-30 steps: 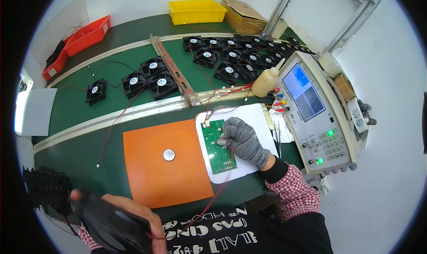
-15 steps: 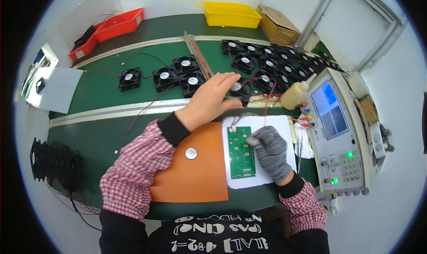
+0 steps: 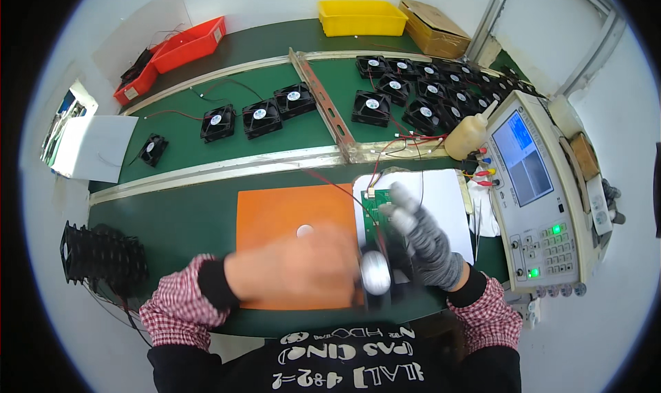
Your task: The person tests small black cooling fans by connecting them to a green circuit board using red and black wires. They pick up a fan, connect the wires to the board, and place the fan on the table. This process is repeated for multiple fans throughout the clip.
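My bare left hand [image 3: 296, 269], blurred by motion, is closed at the left edge of a black square fan [image 3: 375, 274] with a pale round label. The fan, also blurred, hangs over the lower part of a green circuit board [image 3: 376, 203] and hides much of it. Red wires run over the board, and a small white connector [image 3: 370, 193] sits at its top. My right hand [image 3: 430, 245], in a grey glove, is just right of the fan, fingers stretched toward the board and slightly apart. Nothing shows in its fingers. Under the board is a white pad [image 3: 441, 193].
An orange mat [image 3: 275, 210] with a round white disc lies left. Several black fans [image 3: 261, 117] stand behind, more beyond a metal bar [image 3: 323, 107]. A squeeze bottle [image 3: 466, 137], tweezers [image 3: 478, 231] and a test instrument [image 3: 544, 200] flank the right; stacked fans [image 3: 100, 255] stand left.
My left hand has come back from the fan rows with a fan, down beside the board. My right fingers have lifted and spread. Another fan now shows farther left on the bench.
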Available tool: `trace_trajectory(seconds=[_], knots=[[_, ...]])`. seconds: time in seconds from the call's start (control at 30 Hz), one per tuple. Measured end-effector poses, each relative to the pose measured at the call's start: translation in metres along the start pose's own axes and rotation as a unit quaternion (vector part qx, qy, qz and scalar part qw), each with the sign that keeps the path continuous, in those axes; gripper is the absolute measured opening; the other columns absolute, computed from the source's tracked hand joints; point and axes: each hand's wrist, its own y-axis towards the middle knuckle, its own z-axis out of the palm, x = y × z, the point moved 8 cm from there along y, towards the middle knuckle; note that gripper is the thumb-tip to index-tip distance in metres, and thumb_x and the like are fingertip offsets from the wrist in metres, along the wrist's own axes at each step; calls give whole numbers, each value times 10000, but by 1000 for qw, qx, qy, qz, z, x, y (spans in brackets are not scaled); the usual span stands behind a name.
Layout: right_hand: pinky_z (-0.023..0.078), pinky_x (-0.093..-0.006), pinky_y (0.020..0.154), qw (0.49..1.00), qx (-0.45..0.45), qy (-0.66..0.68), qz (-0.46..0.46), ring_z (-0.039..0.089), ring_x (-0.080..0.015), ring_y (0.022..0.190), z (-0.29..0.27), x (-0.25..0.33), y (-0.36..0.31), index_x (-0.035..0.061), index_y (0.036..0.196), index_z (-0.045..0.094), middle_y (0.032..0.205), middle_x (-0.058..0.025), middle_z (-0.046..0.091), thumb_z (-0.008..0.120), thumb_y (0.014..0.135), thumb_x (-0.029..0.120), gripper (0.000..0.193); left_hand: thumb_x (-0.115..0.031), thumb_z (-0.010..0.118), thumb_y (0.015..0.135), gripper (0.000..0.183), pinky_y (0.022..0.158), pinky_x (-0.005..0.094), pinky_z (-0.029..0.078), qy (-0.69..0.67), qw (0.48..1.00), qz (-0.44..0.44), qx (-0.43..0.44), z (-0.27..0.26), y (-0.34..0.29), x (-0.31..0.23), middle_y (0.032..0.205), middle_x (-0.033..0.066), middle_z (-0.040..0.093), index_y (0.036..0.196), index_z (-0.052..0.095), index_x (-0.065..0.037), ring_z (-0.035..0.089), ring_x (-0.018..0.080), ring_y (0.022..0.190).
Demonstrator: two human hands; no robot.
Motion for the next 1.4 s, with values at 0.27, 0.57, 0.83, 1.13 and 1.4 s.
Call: trace_trajectory(seconds=[0.27,0.57,0.83,1.13,1.4], knots=[[473,-397,881,958,62,-277,-30,557,-295,976,-6,-24,-1,104,1054,655,984,-84,563,648,700,11,366,-86,603,723,87,719,369,401,239,928,-244,152,-53,-50,35,851,81,492,738,518,-86,516,245,818],[521,-319,782,954,-21,55,293,637,-228,806,-8,-71,-13,21,916,705,834,-96,633,687,797,0,122,-85,617,719,104,831,390,467,201,956,-176,121,-30,-60,25,899,78,544,803,556,-75,581,257,932],[526,-332,790,966,40,-56,248,645,-238,876,-4,-70,-8,24,901,704,935,-90,633,720,759,14,143,-306,814,692,740,1029,476,356,-35,918,-394,-35,-21,-74,49,1257,208,491,1285,484,-13,434,398,1235],[532,-292,797,974,28,-36,222,635,-190,869,0,-75,-10,25,878,704,889,-59,617,750,721,-46,178,-398,801,698,757,949,438,399,227,928,-294,13,-13,-56,29,1224,164,542,1270,516,8,511,337,1111],[534,-340,794,981,9,-62,183,636,-251,874,-5,-74,-15,31,855,700,894,-91,633,763,694,0,176,-512,473,905,578,634,427,492,-619,622,-370,-306,-56,-58,-16,961,192,601,1186,542,-12,592,321,753]])
